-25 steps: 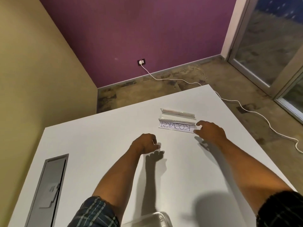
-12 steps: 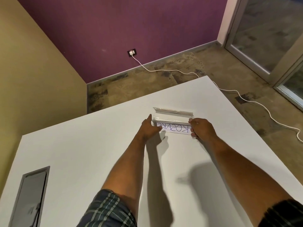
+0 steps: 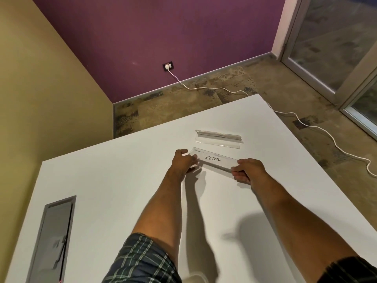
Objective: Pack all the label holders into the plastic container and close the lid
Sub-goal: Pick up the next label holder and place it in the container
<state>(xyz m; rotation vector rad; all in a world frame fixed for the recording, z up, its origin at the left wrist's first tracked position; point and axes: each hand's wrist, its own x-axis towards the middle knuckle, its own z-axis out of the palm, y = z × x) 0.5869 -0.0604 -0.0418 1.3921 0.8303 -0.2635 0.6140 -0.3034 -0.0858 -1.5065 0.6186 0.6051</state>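
Both hands (image 3: 183,163) (image 3: 245,170) grip one label holder (image 3: 216,160) — another holder (image 3: 218,137) just beyond.

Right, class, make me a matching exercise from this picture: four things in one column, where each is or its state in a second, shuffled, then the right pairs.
Things:
1. clear acrylic label holder marked ZEBRA
2. empty clear acrylic label holder
3. white power cable
4. grey metal hatch

Places or states:
A. trailing over the floor from a wall socket
B. held at both ends
C. set into the table at near left
D. lying untouched, farther back

Pairs: 1-B, 2-D, 3-A, 4-C
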